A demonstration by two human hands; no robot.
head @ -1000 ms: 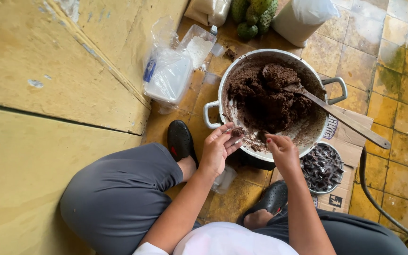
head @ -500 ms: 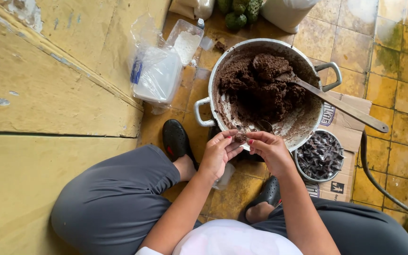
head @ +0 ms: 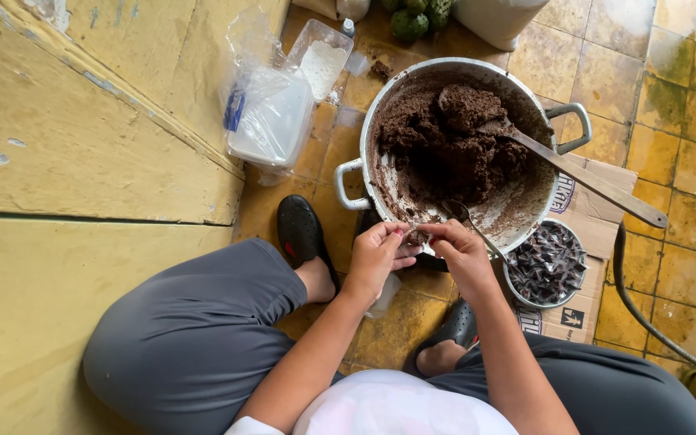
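Note:
A big metal pot (head: 346, 179) stands on the tiled floor, half full of dark brown paste (head: 445, 145). A long wooden spoon (head: 590, 181) leans in it toward the right. My left hand (head: 376, 256) and my right hand (head: 459, 250) meet just in front of the pot's near rim, fingertips pinching a small lump of brown paste (head: 417, 237) between them. A thin metal spoon (head: 465, 219) lies against the pot's inner wall right behind my right hand. My black shoes (head: 300, 234) rest under the hands.
A small bowl (head: 548, 264) of dark wrapped pieces sits on cardboard (head: 598, 201) at right. Clear plastic bags and a container (head: 271, 121) lie left of the pot, beside a yellow step (head: 82, 145). A dark hose (head: 646, 314) curves at far right.
My two hands have come together over the pot's near rim and now pinch the small brown lump. The view has shifted slightly; the pot and wooden spoon stay put.

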